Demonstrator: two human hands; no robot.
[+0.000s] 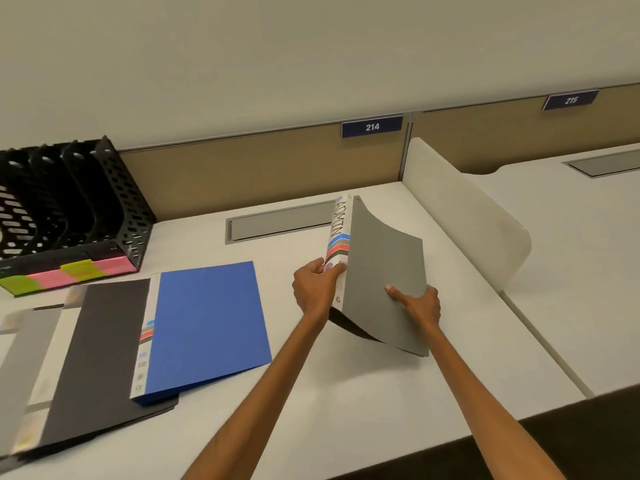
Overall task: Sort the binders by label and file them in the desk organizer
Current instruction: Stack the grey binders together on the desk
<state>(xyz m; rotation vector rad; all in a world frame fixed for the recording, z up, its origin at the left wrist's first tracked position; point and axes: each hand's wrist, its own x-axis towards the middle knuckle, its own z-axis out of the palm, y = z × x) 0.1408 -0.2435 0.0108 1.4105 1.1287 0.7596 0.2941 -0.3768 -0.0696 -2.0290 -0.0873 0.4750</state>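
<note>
A grey binder [381, 271] is held tilted up off the desk, its white spine reading "ADMIN" turned toward me. My left hand [317, 289] grips the lower spine. My right hand [420, 304] holds the lower front cover, thumb on top. A blue binder [211, 323] lies flat left of centre, overlapping a black binder [93, 358]. A further grey binder [20, 368] shows at the far left edge. The black mesh desk organizer [69, 209] stands at the back left, with green and pink sticky labels along its front.
A white divider panel [464, 209] rises just right of the held binder. A grey cable hatch [277, 223] is set into the desk behind it. Tan partition with signs 214 [372, 126] and 215 [570, 99]. The desk's front edge runs lower right.
</note>
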